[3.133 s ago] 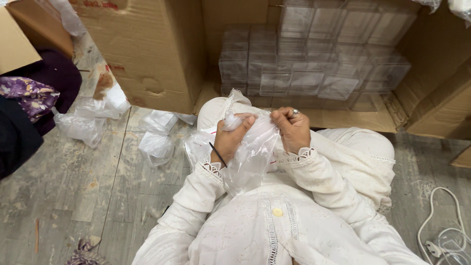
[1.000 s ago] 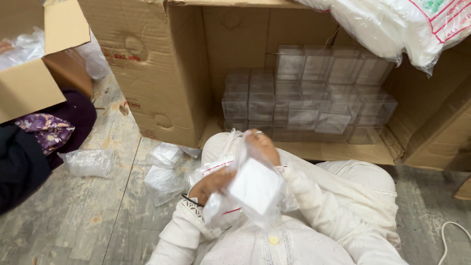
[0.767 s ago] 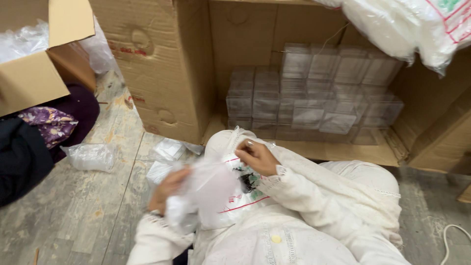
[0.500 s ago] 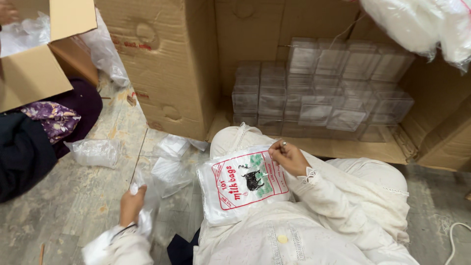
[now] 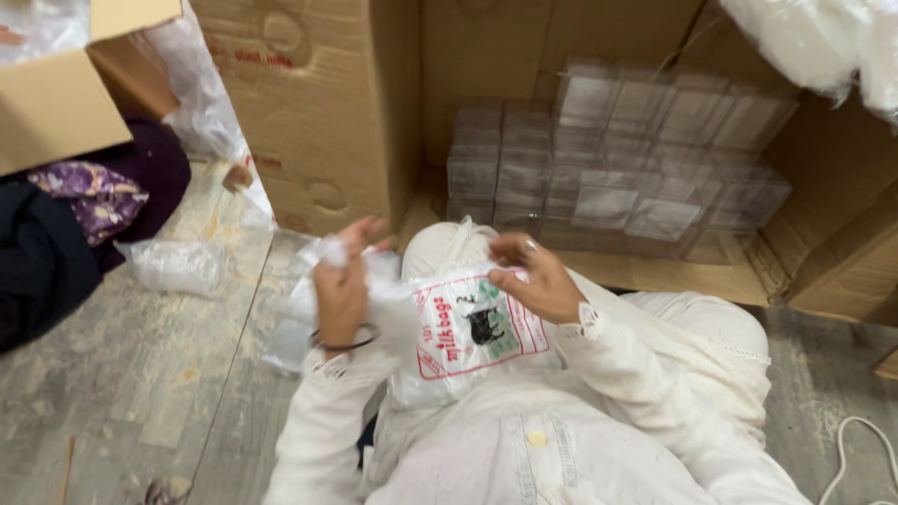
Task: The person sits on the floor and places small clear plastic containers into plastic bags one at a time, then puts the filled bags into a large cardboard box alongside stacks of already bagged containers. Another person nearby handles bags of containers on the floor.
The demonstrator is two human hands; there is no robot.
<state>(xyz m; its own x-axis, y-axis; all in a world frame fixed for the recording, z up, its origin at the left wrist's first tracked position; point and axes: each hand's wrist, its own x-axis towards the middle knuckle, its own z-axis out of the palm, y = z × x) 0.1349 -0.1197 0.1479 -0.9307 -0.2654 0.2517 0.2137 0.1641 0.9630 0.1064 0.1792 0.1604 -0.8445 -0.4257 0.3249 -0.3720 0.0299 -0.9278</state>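
Holding printed plastic bag, both hands.

Single view, worn on my head, angled steeply down over my lap and close to my grip. It faces forward onto an open cardboard box just beyond my grip, with plank floor off to its left. No second view overlaps it.

Soft even indoor light, faint shadows, motion blur throughout, white sleeves slightly overexposed, box interior dimmer
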